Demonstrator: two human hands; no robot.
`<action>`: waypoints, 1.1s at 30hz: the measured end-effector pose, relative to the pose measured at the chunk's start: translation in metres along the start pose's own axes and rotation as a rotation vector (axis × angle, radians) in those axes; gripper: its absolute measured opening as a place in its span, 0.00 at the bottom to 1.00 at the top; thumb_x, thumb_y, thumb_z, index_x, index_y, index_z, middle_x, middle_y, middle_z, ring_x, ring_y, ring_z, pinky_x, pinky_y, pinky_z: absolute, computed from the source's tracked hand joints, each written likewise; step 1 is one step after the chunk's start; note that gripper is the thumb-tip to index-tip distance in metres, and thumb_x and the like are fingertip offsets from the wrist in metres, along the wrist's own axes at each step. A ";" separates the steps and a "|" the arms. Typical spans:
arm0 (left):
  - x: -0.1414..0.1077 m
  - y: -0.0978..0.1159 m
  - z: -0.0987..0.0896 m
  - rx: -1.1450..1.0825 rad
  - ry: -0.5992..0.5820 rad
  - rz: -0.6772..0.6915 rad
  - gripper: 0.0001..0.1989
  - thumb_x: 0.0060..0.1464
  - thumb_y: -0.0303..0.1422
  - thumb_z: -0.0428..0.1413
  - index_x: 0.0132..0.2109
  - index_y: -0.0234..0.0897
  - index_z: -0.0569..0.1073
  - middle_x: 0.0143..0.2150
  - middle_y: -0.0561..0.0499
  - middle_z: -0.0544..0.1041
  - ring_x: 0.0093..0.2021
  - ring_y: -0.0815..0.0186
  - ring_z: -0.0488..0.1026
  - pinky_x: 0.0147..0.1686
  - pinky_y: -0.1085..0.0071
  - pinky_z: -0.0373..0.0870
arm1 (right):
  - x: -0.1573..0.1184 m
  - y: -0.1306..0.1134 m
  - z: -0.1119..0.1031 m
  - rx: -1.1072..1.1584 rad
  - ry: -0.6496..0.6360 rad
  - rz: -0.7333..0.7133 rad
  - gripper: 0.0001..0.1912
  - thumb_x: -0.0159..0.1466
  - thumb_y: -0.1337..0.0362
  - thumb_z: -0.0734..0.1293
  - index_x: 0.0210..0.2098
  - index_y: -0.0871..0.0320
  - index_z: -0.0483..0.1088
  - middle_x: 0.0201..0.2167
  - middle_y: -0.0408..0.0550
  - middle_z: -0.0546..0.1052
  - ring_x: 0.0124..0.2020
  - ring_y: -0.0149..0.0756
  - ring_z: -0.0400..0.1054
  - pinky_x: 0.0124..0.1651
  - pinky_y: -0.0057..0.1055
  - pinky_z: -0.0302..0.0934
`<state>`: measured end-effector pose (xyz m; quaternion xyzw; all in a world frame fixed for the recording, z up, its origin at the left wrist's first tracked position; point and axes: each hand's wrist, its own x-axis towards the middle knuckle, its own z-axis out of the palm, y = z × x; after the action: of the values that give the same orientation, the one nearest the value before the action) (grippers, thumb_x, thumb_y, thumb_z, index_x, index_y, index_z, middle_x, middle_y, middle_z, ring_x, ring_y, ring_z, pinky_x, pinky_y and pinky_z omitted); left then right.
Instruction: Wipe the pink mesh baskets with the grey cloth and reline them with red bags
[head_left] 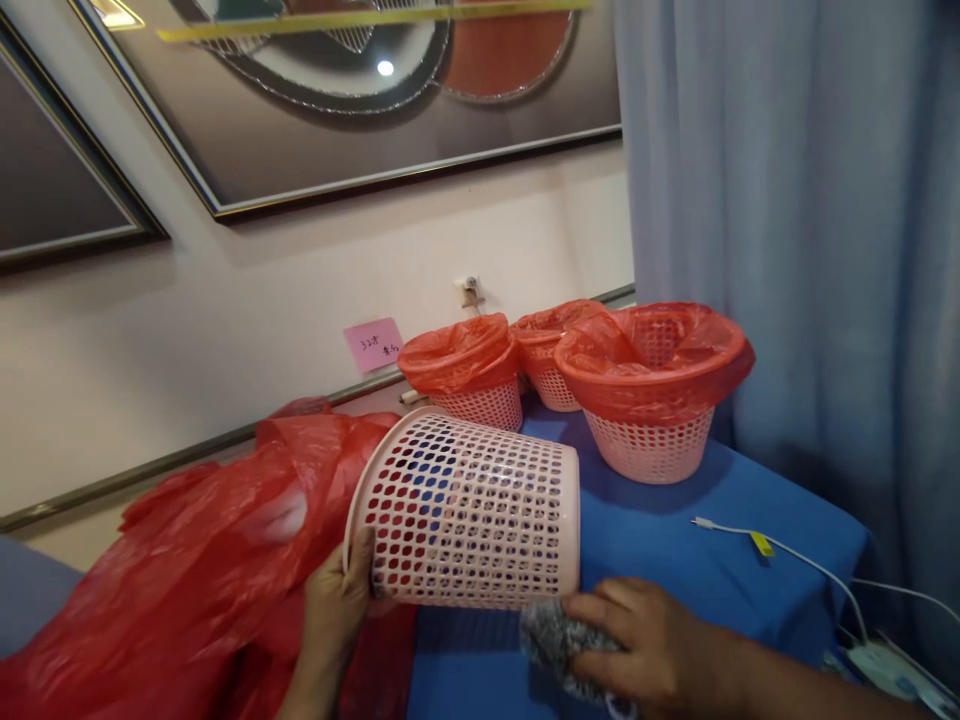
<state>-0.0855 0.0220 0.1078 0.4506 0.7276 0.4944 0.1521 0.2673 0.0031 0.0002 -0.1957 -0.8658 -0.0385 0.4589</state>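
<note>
A pale pink perforated wastebasket lies tipped on its side in the air above the blue-covered table, its mouth facing left. My left hand grips its rim, thumb on the outer wall and the other fingers hidden. Bunched in my right hand is a grey, speckled cloth, held against or very near the lower edge by the basket's base. Red plastic bags are heaped to the left, behind my left forearm.
Three wastebaskets lined with red bags stand at the back, the nearest lined basket at right. A white cable crosses the blue table cover toward a power strip. A pink note is on the wall; a curtain hangs at right.
</note>
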 end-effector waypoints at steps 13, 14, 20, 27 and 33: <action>-0.026 0.043 0.010 0.481 0.225 0.942 0.23 0.66 0.41 0.52 0.63 0.36 0.68 0.66 0.33 0.71 0.66 0.45 0.68 0.64 0.43 0.65 | 0.059 0.074 -0.011 0.393 0.166 0.636 0.35 0.52 0.75 0.63 0.57 0.47 0.75 0.62 0.49 0.73 0.65 0.46 0.67 0.69 0.51 0.60; -0.029 0.057 0.019 0.512 0.133 1.060 0.20 0.67 0.38 0.53 0.62 0.38 0.69 0.67 0.35 0.70 0.67 0.48 0.68 0.65 0.46 0.66 | 0.058 0.070 -0.011 0.405 0.173 0.633 0.36 0.52 0.76 0.63 0.58 0.47 0.75 0.62 0.48 0.73 0.65 0.46 0.67 0.69 0.51 0.60; -0.013 0.112 0.068 0.816 -0.282 1.175 0.20 0.68 0.41 0.52 0.59 0.35 0.75 0.62 0.38 0.77 0.62 0.46 0.73 0.61 0.43 0.68 | 0.058 0.040 -0.016 0.481 0.128 0.558 0.39 0.51 0.78 0.63 0.58 0.45 0.74 0.64 0.47 0.71 0.65 0.43 0.67 0.67 0.45 0.62; -0.019 0.097 0.054 0.828 -0.301 1.202 0.18 0.68 0.41 0.51 0.55 0.36 0.77 0.55 0.42 0.82 0.57 0.49 0.76 0.56 0.48 0.68 | 0.050 0.085 0.008 0.492 0.138 0.792 0.35 0.51 0.77 0.63 0.56 0.51 0.76 0.57 0.49 0.77 0.61 0.43 0.70 0.68 0.43 0.60; -0.038 0.074 0.034 0.769 -0.156 1.336 0.19 0.66 0.37 0.53 0.59 0.37 0.72 0.57 0.42 0.80 0.57 0.50 0.76 0.58 0.51 0.64 | 0.031 0.106 0.032 0.452 0.027 1.020 0.26 0.48 0.77 0.65 0.44 0.54 0.81 0.42 0.48 0.83 0.46 0.46 0.77 0.58 0.46 0.69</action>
<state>-0.0043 0.0188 0.1470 0.8485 0.4091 0.1606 -0.2947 0.2668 0.1181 -0.0053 -0.4860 -0.6420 0.3728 0.4611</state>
